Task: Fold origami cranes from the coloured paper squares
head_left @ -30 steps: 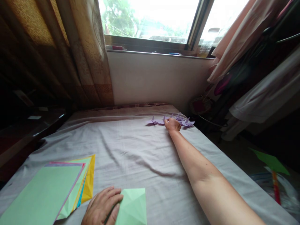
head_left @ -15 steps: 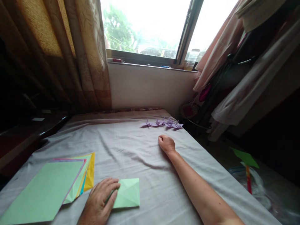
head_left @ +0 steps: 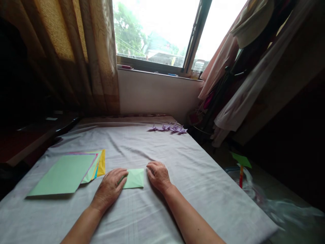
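Observation:
A folded square of light green paper (head_left: 134, 178) with crease lines lies flat on the white cloth. My left hand (head_left: 111, 185) is closed on its left edge, the thumb and fingers covering that side. Just off the right edge of the square is my right hand (head_left: 159, 175), its fingers loosely bent and the thumb a little apart, with nothing seen in it. Several purple paper cranes (head_left: 175, 127) stand in a cluster near the far right corner. To the left of my left hand rests a stack of coloured paper (head_left: 61, 174), a green sheet on top.
The white cloth (head_left: 203, 203) has wrinkles and covers the whole work surface. Beyond it are a window (head_left: 157, 34) and a brown curtain (head_left: 99, 61). Clothes (head_left: 236, 105) hang at the right. Plastic bags (head_left: 286, 210) and a green paper piece (head_left: 241, 160) are low beyond the right edge.
My right hand has come back from near the purple cranes to beside the green square, its fist loosening. My left hand stays on the square. The camera view has shifted.

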### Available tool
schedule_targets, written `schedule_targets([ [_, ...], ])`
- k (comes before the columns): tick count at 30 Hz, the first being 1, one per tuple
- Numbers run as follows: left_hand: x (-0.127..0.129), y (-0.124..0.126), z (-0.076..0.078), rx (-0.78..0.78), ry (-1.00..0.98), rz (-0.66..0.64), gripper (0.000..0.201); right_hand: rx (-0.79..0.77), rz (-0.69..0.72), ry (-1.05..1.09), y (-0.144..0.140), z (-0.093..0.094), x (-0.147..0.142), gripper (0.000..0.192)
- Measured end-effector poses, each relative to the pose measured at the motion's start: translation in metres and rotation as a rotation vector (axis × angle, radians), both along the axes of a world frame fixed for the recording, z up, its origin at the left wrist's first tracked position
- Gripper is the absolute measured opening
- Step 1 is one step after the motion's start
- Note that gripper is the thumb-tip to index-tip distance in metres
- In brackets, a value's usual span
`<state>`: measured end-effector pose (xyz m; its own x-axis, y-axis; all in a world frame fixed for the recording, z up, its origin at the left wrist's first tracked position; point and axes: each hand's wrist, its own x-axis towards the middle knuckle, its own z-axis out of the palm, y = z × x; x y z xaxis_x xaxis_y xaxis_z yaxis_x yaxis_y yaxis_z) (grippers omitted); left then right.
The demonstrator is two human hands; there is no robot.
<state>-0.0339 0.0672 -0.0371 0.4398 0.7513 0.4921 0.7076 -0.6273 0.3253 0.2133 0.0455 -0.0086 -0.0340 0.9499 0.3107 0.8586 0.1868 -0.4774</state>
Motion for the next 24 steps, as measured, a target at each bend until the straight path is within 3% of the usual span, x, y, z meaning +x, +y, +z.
schedule_targets([
  [8,-0.002,-0.016,0.01,0.043,0.103,0.004,0.039,0.039,0.069,-0.066,-0.014,-0.005,0.002,0.018],
  [13,-0.028,-0.035,0.016,0.033,0.186,0.062,0.044,0.019,0.074,-0.064,-0.013,-0.006,0.002,0.019],
  [20,-0.072,-0.076,0.002,0.103,0.22,0.256,0.055,-0.053,0.046,-0.059,-0.009,0.0,0.0,0.025],
  [24,-0.081,-0.084,-0.004,0.036,0.276,0.332,0.058,-0.068,0.064,-0.048,-0.017,0.001,-0.018,0.04],
])
